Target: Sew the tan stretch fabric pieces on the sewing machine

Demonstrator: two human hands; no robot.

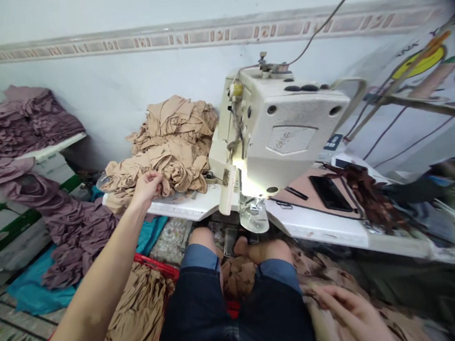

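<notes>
My left hand [150,187] reaches to the heap of tan fabric pieces [178,153] on the left of the sewing table, its fingertips closed on a fold of the cloth. Low on the right, beside my thigh, my right hand [349,308] is slightly blurred, with thumb and fingers together on a tan fabric piece [322,319]. More tan cloth lies under and around that hand. Between the two hands stands a white sewing machine [288,133], its lamp lit over the needle area. The needle itself is hidden in the glare.
A black phone [329,193] and dark brown strips [373,195] lie on the table's right side. A red crate [156,264] of tan cloth stands by my left leg. Mauve fabric [28,121] is piled on boxes at far left. A thread stand [428,97] rises at right.
</notes>
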